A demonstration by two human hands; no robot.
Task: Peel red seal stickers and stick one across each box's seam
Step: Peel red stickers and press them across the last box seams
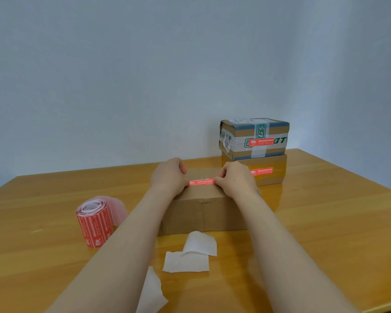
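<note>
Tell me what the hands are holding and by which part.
A red seal sticker, stretched over the plain box: left hand pinches its left end, right hand its right end.

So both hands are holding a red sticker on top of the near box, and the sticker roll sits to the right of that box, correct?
Not quite: the head view shows the sticker roll lying to the left of the near box, not to its right. The rest stands: the left hand and right hand hold a red sticker on top of that box.
</note>
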